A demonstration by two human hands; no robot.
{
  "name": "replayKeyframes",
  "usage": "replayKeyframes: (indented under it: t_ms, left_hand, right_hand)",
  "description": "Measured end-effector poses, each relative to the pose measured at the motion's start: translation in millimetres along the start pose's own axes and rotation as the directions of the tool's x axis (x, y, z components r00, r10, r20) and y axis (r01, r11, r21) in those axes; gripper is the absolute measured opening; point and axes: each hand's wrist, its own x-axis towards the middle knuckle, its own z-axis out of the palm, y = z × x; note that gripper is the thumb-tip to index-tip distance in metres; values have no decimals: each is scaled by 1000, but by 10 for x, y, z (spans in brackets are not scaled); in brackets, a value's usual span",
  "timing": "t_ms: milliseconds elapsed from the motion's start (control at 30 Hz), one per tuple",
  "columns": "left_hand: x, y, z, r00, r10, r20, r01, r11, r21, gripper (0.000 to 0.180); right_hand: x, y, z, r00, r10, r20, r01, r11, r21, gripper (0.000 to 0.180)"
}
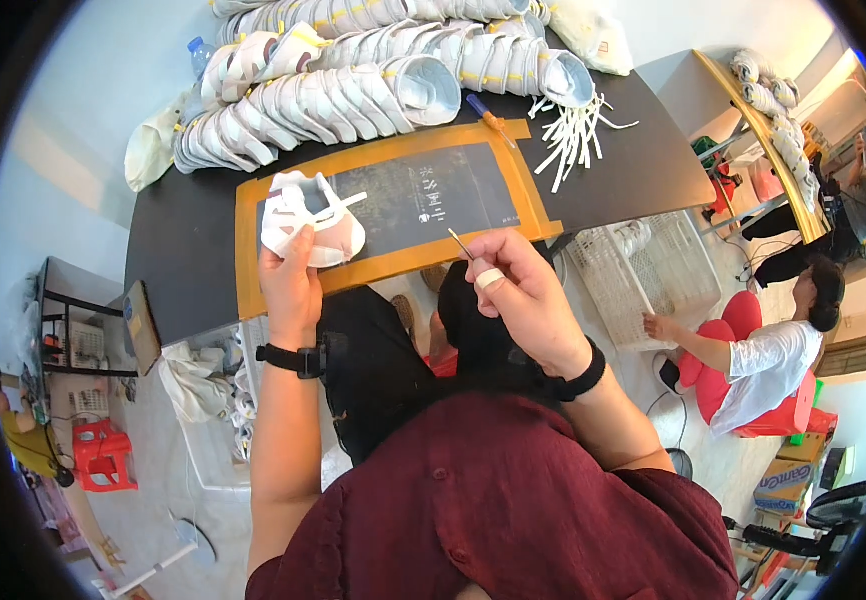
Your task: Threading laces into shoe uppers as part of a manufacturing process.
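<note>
My left hand point(290, 285) is closed on a white shoe upper point(333, 243) with pinkish panels, held over the left part of a dark mat point(423, 165). A white strip sticks out across the upper's opening. To the right, near the table's front edge, my right hand point(523, 290) pinches a thin metal tool point(460, 243) with a narrow pointed end; the fingers hide its handle, so I cannot tell its exact kind. The tool is apart from the upper. A pale wrap point(490, 278) circles one finger of that hand.
Nested rows of shoe uppers point(333, 105) line the back of the black table point(633, 170). White strips point(573, 140) and a blue-and-orange-handled tool point(491, 118) lie at the back right. A white crate point(603, 290) stands beside the table; a seated person point(763, 350) reaches toward it.
</note>
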Motion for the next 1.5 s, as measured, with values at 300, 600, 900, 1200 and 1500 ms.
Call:
replayKeyframes:
  t_ms: [300, 600, 900, 1200, 1500]
  left_hand:
    - [-41, 7, 94, 1000, -5, -14, 4, 999, -49, 31]
    - [12, 1, 62, 1000, 9, 29, -8, 999, -37, 35]
    - [-11, 12, 33, 1000, 0, 16, 0, 1000, -22, 39]
    - [-117, -23, 39, 997, 1, 71, -4, 999, 38, 28]
    - [-171, 15, 97, 995, -5, 101, -24, 957, 288, 26]
  right_hand:
    - [-68, 47, -46, 999, 53, 4, -53, 995, 83, 19]
    - [-94, 57, -71, 998, 46, -32, -43, 995, 87, 17]
    - [-104, 72, -37, 998, 67, 14, -68, 995, 78, 15]
    - [123, 243, 175, 995, -77, 61, 86, 983, -160, 16]
    - [714, 341, 589, 958, -232, 169, 277, 903, -329, 14]
